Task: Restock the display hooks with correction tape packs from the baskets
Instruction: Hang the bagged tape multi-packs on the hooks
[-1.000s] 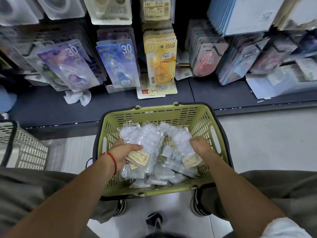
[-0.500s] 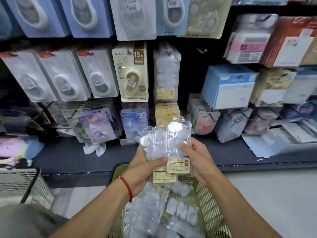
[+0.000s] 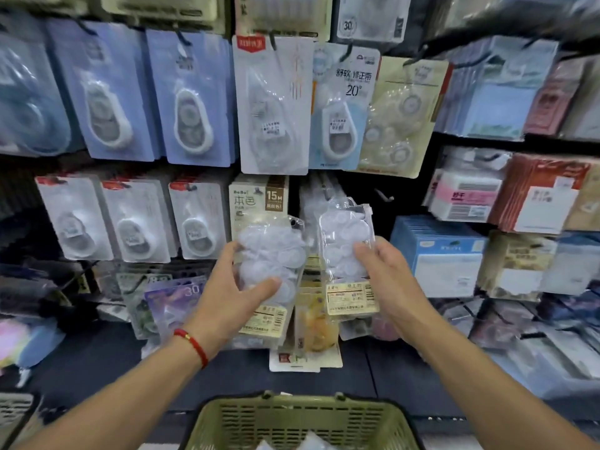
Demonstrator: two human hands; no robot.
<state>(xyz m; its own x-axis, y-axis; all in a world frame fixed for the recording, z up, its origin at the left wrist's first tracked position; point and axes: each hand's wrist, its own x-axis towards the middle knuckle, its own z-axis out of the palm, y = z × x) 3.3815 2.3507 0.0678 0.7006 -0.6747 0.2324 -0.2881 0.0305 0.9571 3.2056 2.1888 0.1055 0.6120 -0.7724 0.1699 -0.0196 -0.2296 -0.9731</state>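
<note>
Two clear packs face the display: your left hand (image 3: 232,295) grips one (image 3: 269,271), your right hand (image 3: 386,280) the other (image 3: 345,251).

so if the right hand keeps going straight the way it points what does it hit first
Probably the clear packs already hanging on the hook just behind the pack that the right hand holds, though depth is hard to judge from this view.

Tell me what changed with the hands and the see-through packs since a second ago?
Both hands lifted packs out of the green basket up to the display. Half a second ago the packs were together; now the left hand grips one pack and the right hand holds another pack apart, nearer the hooks. The basket stayed put.
</note>
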